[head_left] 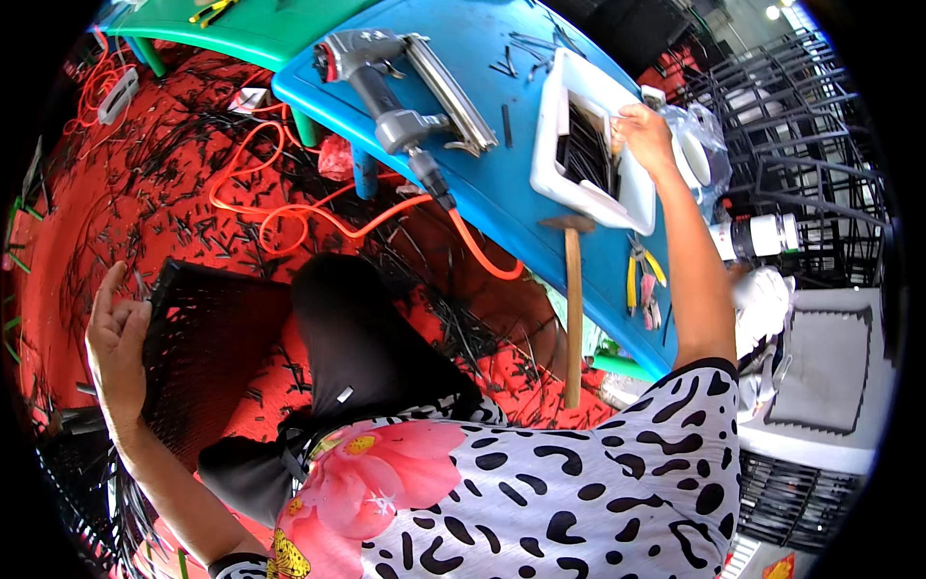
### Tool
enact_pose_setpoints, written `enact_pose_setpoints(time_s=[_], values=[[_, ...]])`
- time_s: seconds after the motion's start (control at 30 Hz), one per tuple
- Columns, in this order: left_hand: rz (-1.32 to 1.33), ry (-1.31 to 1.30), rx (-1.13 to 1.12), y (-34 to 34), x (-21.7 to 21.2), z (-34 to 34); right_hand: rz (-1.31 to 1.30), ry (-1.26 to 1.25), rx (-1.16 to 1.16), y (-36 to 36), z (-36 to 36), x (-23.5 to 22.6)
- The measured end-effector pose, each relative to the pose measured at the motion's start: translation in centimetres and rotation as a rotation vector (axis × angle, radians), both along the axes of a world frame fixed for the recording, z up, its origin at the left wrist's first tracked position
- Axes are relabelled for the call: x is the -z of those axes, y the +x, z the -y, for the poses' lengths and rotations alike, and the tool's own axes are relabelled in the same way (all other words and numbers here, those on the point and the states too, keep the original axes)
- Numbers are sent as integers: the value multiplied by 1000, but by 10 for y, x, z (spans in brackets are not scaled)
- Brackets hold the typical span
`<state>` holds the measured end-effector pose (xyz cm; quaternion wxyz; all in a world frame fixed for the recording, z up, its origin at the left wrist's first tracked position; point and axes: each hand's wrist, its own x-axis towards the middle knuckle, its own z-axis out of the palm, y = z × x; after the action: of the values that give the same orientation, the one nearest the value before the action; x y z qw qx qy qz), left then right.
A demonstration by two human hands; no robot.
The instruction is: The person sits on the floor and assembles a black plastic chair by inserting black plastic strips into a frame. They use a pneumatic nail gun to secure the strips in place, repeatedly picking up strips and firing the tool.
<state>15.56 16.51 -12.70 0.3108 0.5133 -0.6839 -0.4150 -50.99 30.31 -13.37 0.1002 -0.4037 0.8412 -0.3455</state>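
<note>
My right hand (pixel 644 135) reaches over the right rim of a white plastic tub (pixel 632 203). Its fingers are bent together at the inner edge; what they pinch is hidden. Dark thin strips (pixel 584 150) fill part of the tub. At the far left, my left hand (pixel 118 352) is beside the edge of a black woven panel or basket (pixel 217 338), which leans by my knee. The index finger points up and the other fingers are half bent, with nothing visible in them.
On the blue table (pixel 482 58) lie a nail gun (pixel 391 92) with an orange hose (pixel 338 227), a hammer (pixel 573 309) overhanging the edge and yellow-handled pliers (pixel 637 275). Black scraps litter the red floor (pixel 174 193). Black frames (pixel 801 135) are stacked at right.
</note>
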Motion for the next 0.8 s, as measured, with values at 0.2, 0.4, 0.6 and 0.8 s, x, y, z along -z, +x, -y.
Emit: enact_pose_setpoints(time_s=[0.2,0.4,0.6,0.8], values=[[-37,-17,-9,3,1,8,-472,85,234,-39,-104,-3],[-49,-55,59,8,-1,15,-255,623,30,-41,-216,40],[-117,-77,66,11,3,13,-132,796,112,56,-179,16],[-135,-135,21,4,-2,0,-35,-162,494,-62,-222,23]])
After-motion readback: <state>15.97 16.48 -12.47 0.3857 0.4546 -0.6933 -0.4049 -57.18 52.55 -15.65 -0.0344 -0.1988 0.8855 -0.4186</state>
